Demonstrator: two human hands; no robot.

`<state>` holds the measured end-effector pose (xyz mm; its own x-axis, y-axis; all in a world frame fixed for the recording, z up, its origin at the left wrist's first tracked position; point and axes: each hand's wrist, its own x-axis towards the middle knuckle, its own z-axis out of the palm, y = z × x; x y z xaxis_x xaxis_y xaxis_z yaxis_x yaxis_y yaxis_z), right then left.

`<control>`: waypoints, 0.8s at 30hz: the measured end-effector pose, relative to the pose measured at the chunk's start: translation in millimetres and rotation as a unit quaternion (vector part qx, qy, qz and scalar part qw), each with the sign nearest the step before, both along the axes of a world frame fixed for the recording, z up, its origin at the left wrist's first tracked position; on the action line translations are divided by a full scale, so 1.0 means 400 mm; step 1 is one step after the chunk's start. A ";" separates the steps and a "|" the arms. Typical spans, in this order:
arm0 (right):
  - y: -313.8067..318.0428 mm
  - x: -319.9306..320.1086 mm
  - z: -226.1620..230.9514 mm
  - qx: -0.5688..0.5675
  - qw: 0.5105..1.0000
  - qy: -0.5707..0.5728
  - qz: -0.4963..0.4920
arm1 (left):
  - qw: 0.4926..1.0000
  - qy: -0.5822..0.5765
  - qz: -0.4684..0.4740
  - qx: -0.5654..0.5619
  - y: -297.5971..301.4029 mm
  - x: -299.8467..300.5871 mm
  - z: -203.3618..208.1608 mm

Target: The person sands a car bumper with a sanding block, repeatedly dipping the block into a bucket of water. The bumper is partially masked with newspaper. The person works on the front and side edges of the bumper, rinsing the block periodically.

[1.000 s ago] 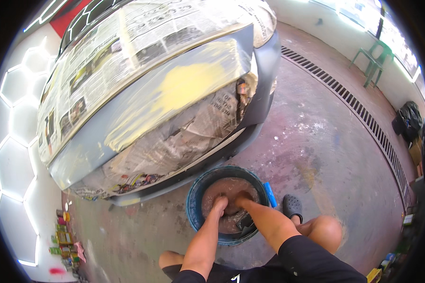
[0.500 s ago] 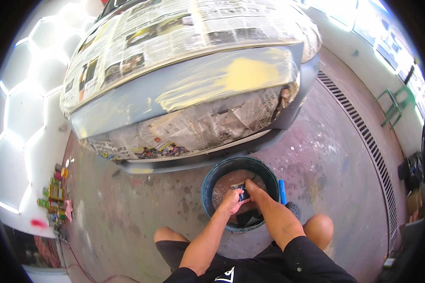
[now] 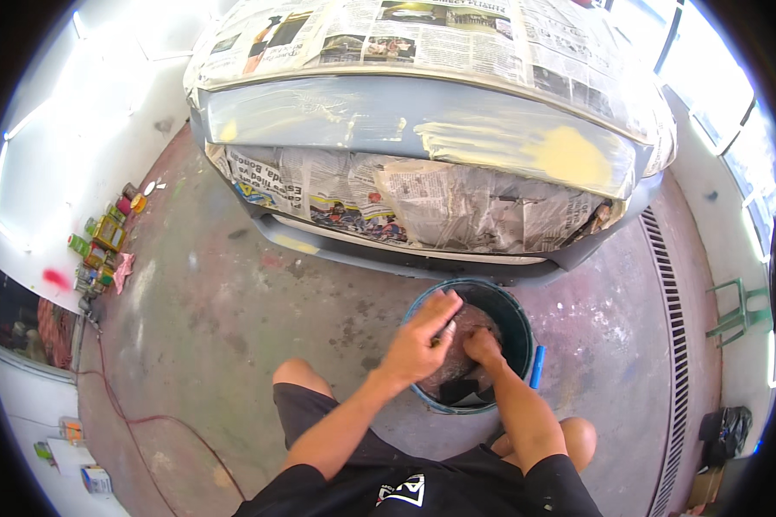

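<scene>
A dark green bucket [image 3: 521,326] with murky brownish water [image 3: 435,372] stands on the floor in front of me. My left hand [image 3: 421,338] is raised over its left rim, thumb and fingers closed around a thin dark piece that looks like black sandpaper [image 3: 445,328]. Inside the bucket, my right hand [image 3: 483,345] reaches down to the water with its fingers mostly hidden. Black sheets [image 3: 459,392] lie in the water at the near side. Beyond stands a grey car bumper [image 3: 319,112] with smeared yellow filler [image 3: 569,155].
Newspaper [image 3: 457,39] masks the car above and below the bumper. A blue tube-like object [image 3: 537,367] lies right of the bucket. Paint cans [image 3: 103,237] line the left wall, with a red hose [image 3: 116,405] nearby. A floor grate [image 3: 668,345] and a green chair [image 3: 740,310] are at right.
My hands were together on the dark piece over the bucket; they have parted. The left has lifted away with it, the right has lowered toward the water. The view has swung left.
</scene>
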<state>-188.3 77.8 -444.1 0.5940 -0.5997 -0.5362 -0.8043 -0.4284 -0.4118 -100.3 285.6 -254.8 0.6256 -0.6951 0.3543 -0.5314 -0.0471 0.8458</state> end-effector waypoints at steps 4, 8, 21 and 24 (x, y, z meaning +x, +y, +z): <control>-0.028 -0.036 -0.026 0.001 0.999 0.000 0.041 | 0.951 -0.298 0.062 -0.049 0.031 0.176 0.267; -0.001 -0.049 -0.030 0.005 0.998 -0.049 0.030 | 0.881 -0.449 0.139 -0.048 -0.027 0.409 0.413; 0.025 -0.006 -0.079 0.026 0.989 -0.142 0.007 | 0.847 -0.509 0.083 0.131 -0.462 0.332 0.421; 0.004 -0.017 -0.091 0.030 0.986 -0.165 -0.003 | 0.846 -0.512 0.070 0.134 -0.453 0.344 0.433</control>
<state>-195.0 79.5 -480.4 0.7378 -0.5773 -0.3497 -0.6257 -0.3905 -0.6753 37.4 104.4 -81.8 0.1688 -0.7809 0.6015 -0.9523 -0.2866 -0.1047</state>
